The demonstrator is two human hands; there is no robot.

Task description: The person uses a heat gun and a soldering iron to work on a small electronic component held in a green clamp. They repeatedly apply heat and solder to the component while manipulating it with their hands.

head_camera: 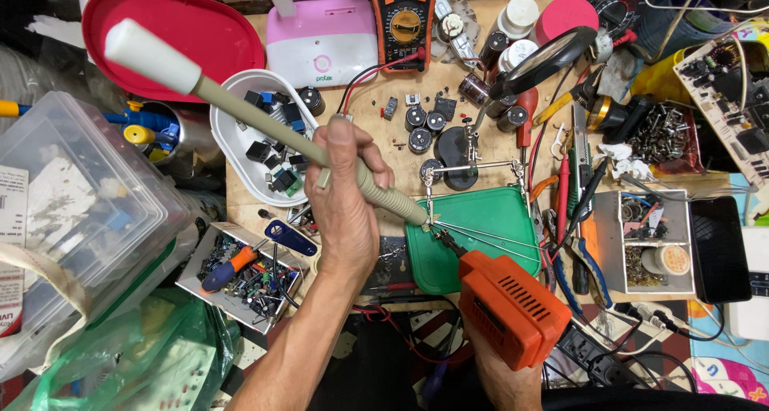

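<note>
My left hand [344, 203] grips a long beige desoldering pump [264, 122], white plunger end up to the far left, its tip down at the edge of a green tray [489, 219]. My right hand [501, 379], low at the bottom edge and mostly hidden, holds an orange soldering gun [513, 307] whose dark tip meets the pump tip. Both tips point at a small part held by a wire helping-hand stand [465, 167] over the tray. Thin metal wires run right from that spot across the tray.
The wooden bench is crowded: a white oval dish [240, 151] of small parts, a red lid [172, 30], a pink-and-white device [320, 42], an orange multimeter [404, 18], loose capacitors [424, 122], a magnifier [545, 58], pliers and screwdrivers, a parts box [649, 243], a phone [717, 251], clear plastic bins [72, 211] at left.
</note>
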